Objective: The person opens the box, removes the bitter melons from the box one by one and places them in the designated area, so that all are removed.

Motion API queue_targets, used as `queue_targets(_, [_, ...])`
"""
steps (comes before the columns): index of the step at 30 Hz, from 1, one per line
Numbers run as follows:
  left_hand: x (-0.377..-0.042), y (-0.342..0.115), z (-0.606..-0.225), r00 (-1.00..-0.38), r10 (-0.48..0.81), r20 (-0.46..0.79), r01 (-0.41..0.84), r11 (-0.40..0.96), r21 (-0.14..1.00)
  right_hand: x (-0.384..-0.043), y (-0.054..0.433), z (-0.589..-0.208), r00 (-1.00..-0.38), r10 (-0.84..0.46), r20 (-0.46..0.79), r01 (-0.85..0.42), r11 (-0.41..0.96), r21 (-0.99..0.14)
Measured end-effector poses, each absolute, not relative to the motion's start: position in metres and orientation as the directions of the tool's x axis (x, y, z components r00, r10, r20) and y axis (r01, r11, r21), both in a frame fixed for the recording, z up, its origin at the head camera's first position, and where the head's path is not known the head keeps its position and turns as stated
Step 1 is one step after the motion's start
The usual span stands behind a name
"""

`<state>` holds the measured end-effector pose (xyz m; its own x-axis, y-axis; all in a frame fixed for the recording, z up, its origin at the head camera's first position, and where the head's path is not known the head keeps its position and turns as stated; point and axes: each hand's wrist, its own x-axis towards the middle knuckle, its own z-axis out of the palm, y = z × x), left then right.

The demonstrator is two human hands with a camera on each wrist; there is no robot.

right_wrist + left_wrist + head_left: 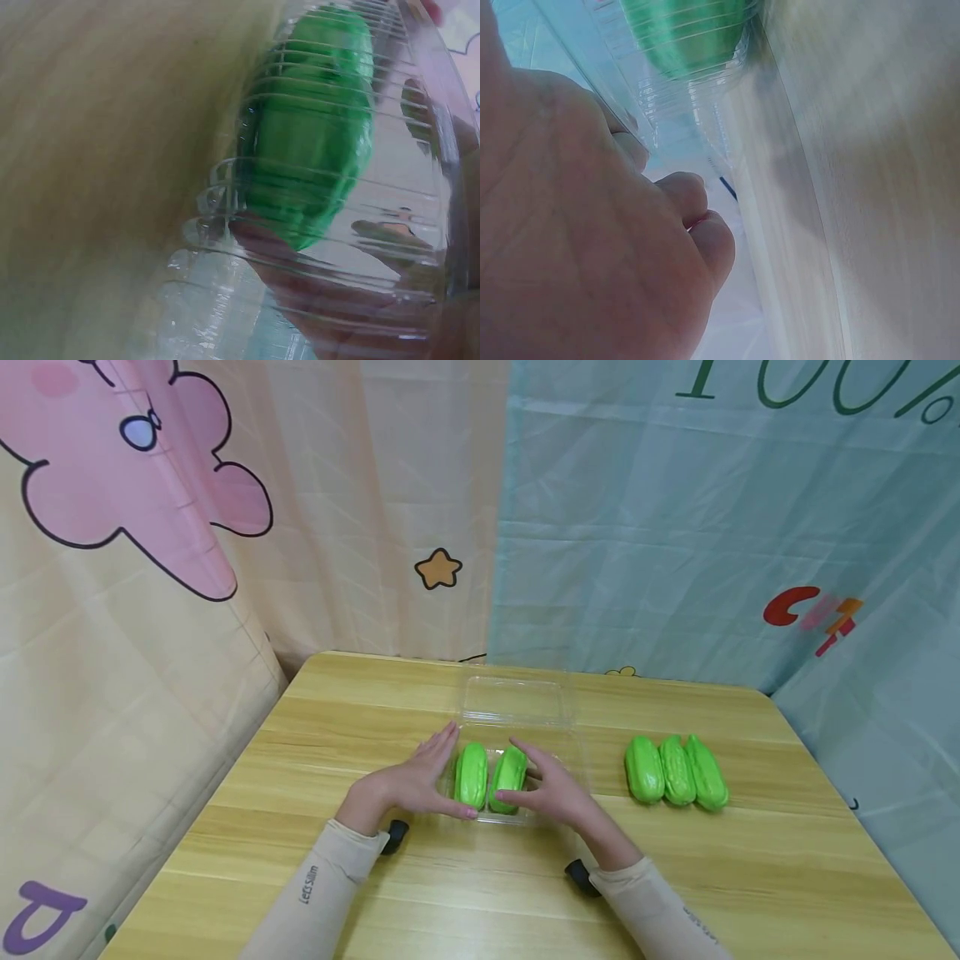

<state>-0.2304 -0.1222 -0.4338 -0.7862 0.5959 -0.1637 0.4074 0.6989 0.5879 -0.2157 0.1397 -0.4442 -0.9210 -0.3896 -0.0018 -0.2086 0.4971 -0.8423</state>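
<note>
A clear plastic hinged box stands on the table with its lid laid back. Inside, two glossy green gourd-shaped pieces lie side by side, a left one and a right one. My right hand reaches into the box and holds the right piece between thumb and fingers; the right wrist view shows fingers through the ribbed wall. My left hand is at the box's left side, fingers extended, thumb by the front edge. The left wrist view shows its fingers beside the box.
Several more green pieces lie in a row on the wooden table, right of the box. Behind the table hang printed curtains. A black wrist device sits below my right hand.
</note>
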Motion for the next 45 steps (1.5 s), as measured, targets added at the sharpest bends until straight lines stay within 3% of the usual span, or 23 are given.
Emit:
queue_targets(12, [-0.231,-0.122,-0.433,-0.785,0.600,-0.156,0.413,0.693,0.591,-0.211,0.130,-0.449,-0.926,-0.376,0.023,-0.272,0.626,-0.731])
queue_targets(30, [-0.230,-0.124,-0.433,-0.796,0.583,-0.159,0.404,0.710,0.577,-0.212,0.139,-0.440,-0.947,-0.322,-0.012,-0.156,0.490,-0.858])
queue_targets(45, [-0.229,-0.129,-0.431,-0.815,0.555,-0.166,0.381,0.730,0.568,-0.219,0.189,-0.405,-0.960,-0.279,-0.027,-0.070,0.331,-0.941])
